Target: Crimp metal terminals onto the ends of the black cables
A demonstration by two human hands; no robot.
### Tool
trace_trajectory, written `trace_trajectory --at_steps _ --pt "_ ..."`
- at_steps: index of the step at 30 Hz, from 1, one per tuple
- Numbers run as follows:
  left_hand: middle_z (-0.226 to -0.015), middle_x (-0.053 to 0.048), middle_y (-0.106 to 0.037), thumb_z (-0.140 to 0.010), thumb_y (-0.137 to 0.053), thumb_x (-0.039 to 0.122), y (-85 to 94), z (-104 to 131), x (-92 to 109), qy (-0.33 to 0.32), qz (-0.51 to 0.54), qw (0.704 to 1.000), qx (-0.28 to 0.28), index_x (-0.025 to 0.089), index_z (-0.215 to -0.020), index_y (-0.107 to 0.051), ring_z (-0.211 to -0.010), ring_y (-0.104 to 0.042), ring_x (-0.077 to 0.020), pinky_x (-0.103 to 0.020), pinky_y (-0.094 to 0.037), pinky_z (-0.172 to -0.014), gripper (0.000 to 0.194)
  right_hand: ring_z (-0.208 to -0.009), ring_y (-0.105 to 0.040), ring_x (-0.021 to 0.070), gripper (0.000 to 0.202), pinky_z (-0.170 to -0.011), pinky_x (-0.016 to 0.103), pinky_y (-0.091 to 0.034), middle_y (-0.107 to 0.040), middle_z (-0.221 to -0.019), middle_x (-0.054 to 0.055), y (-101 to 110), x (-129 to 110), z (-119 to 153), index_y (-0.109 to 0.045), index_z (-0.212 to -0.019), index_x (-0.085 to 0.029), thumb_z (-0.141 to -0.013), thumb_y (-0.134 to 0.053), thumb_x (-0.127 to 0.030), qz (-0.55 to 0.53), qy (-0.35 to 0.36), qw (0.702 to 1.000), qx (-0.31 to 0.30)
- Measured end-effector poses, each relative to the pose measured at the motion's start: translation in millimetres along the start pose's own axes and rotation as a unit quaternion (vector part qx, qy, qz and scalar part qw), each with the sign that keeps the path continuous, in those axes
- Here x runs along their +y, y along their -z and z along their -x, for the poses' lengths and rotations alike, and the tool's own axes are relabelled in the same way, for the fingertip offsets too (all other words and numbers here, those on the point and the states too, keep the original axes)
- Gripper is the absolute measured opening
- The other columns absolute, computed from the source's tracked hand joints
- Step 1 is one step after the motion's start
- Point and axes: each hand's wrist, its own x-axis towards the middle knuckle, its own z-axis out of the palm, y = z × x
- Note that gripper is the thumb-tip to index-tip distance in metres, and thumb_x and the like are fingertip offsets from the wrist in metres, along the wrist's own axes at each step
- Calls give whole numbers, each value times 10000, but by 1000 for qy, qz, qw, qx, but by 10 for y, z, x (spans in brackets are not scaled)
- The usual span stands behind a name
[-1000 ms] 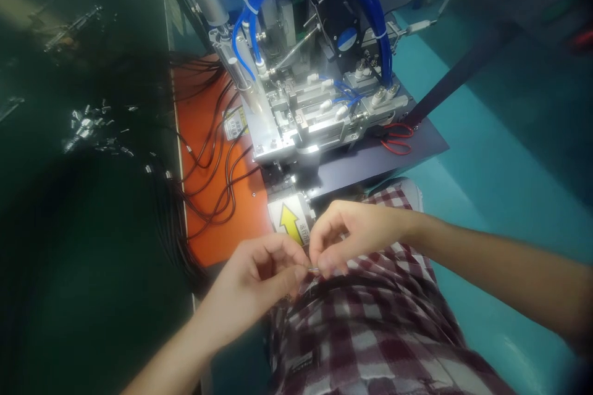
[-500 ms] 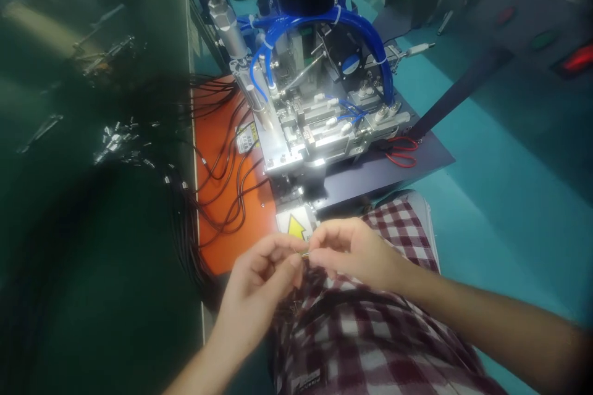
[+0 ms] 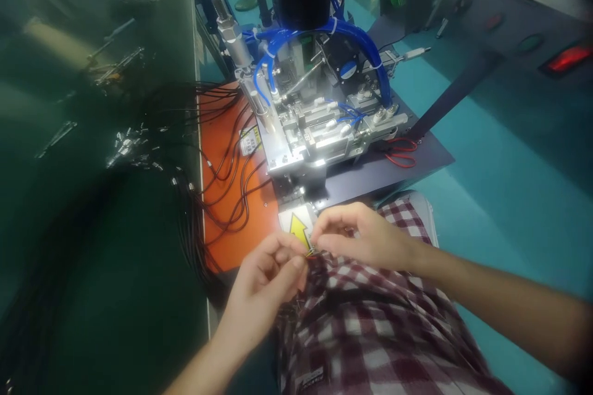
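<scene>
Thin wires (image 3: pixel 311 253), greenish-yellow and reddish with pale ends, stick out from the pinched thumb and forefinger of my left hand (image 3: pixel 262 274). Their other end is hidden behind that hand. Close above the wire ends is my right hand (image 3: pixel 365 237), its thumb and forefinger brought together and the other fingers curled. Whether anything sits between those fingertips is too small to tell. Both hands are over my checked clothing, just in front of a white label with a yellow arrow (image 3: pixel 298 228) on the machine.
A metal machine (image 3: pixel 315 136) with blue air hoses (image 3: pixel 370 34) stands ahead on an orange plate (image 3: pixel 227 222). Black cables (image 3: pixel 185 228) with shiny ends lie on the dark green bench (image 3: pixel 115 296) at left. A control panel (image 3: pixel 523 24) with a red light is at upper right.
My right hand has shifted slightly up, and its fingertips have moved off the line of the wires, so more of the wire ends shows. My left hand keeps its pinch.
</scene>
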Motion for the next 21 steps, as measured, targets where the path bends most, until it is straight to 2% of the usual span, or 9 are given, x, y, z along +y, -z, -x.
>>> trace_trajectory --at_steps 4,11,15,21 --pt "-607 45 -519 -893 -582 314 -5 7 14 0 -12 1000 -13 188 -917 -547 -508 -377 -41 -148 -246 -456 133 -601 -513 100 106 -570 226 -413 -615 -664 -1 34 -69 -59 -661 -751 -124 -790 -581 -182 52 8 997 -65" --pt "-625 38 -524 -897 -574 292 11 42 30 8 -50 997 -52 174 -907 -543 -559 -444 -57 -158 -303 -499 122 -565 -497 72 79 -526 194 -383 -595 -626 -24 111 -122 -177 -655 -687 -118 -737 -595 -128 72 -53 979 -183" --pt "-658 27 -534 -907 -556 286 17 64 40 8 -68 993 -96 168 -912 -544 -589 -477 -71 -178 -343 -533 118 -575 -557 72 79 -544 178 -430 -633 -615 -27 168 -113 -257 -672 -671 -123 -711 -606 -101 46 -96 956 -273" --pt "-775 -14 -607 -905 -557 242 9 69 54 3 -82 986 -147 162 -927 -566 -623 -507 -78 -199 -394 -579 83 -632 -628 105 51 -618 210 -505 -678 -631 -2 174 -40 -354 -683 -683 -115 -693 -661 -159 -25 -117 911 -396"
